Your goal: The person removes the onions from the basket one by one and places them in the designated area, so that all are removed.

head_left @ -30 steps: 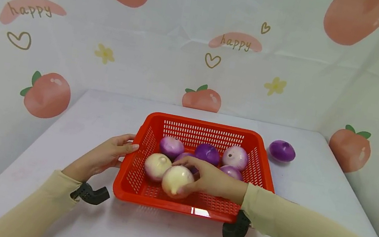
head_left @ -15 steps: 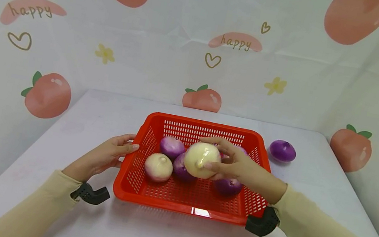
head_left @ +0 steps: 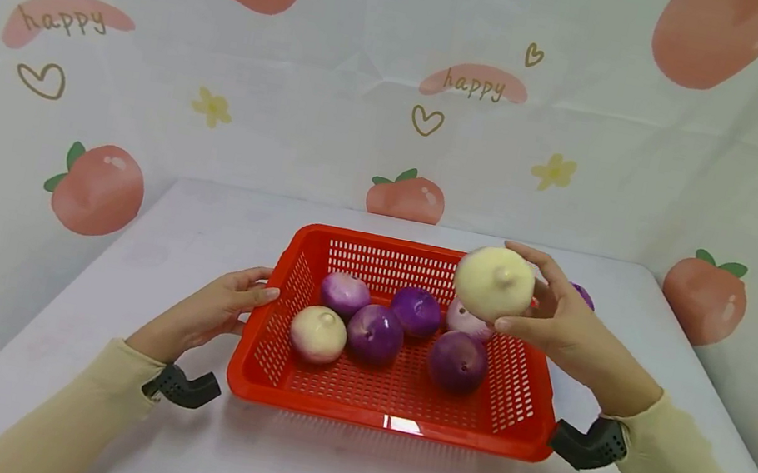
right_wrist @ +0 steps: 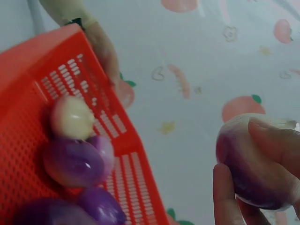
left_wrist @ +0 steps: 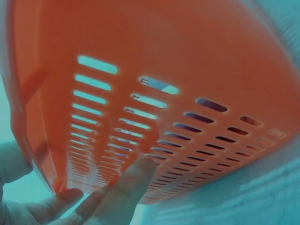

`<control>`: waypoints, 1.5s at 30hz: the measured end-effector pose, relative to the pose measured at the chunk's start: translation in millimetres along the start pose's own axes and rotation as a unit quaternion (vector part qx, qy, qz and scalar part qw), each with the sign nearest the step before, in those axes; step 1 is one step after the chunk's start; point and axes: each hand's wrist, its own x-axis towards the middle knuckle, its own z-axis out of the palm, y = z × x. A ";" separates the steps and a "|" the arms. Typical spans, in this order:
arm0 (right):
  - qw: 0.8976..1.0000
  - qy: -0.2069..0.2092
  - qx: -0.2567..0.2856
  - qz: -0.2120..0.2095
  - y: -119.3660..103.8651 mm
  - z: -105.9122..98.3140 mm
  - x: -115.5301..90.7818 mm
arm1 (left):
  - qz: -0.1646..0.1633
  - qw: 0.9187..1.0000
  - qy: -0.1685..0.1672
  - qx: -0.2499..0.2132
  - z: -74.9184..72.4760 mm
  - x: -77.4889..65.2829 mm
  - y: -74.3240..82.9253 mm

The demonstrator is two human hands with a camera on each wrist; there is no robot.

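Note:
My right hand grips a pale onion above the back right part of a red plastic basket. In the right wrist view this onion shows a purple side, with thumb and fingers around it. My left hand holds the basket's left side, its thumb over the rim. In the left wrist view its fingers touch the slotted outer wall. Inside the basket lie another pale onion, a light purple onion and several darker ones, such as a purple onion.
Behind my right hand, a purple onion lies on the white table, mostly hidden. A printed cloth wall stands around the table's back and sides.
My right hand has lifted the pale onion from the basket's front left part and carried it up and right. The left hand and the basket have stayed in place.

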 end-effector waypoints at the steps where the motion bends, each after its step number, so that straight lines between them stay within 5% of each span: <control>1: 1.000 0.006 0.005 -0.006 -0.1 -4.3 -2.0 | -0.001 1.000 0.001 0.000 0.3 -0.2 0.3; 8: 0.989 0.070 0.106 -0.079 2.6 -41.1 -15.0 | -0.002 1.000 0.007 0.009 2.3 0.6 1.1; 13: 0.963 0.153 0.180 -0.130 6.3 -68.9 -19.2 | 0.000 1.000 0.001 0.006 2.5 1.3 0.3; 17: 0.943 0.222 0.191 -0.157 13.5 -89.7 -20.2 | -0.003 1.000 0.003 0.001 2.5 0.9 -0.9; 26: 0.911 0.336 0.196 -0.141 47.0 -127.2 -23.3 | 0.002 1.000 -0.002 -0.005 2.3 -1.9 -2.6; 35: 0.907 0.363 0.177 -0.121 89.1 -156.6 -28.2 | -0.001 1.000 0.001 -0.003 2.8 -1.9 -0.7; 39: 0.908 0.396 0.116 -0.067 102.1 -167.4 -29.3 | 0.000 1.000 0.004 -0.001 2.9 -1.2 -0.5; 42: 0.907 0.420 -0.028 0.016 111.3 -173.6 -28.4 | 0.002 1.000 0.003 -0.001 2.4 -1.3 -0.9; 45: 0.892 0.412 -0.160 0.096 119.2 -178.5 -27.3 | 0.003 1.000 0.004 -0.001 2.1 -1.5 -1.1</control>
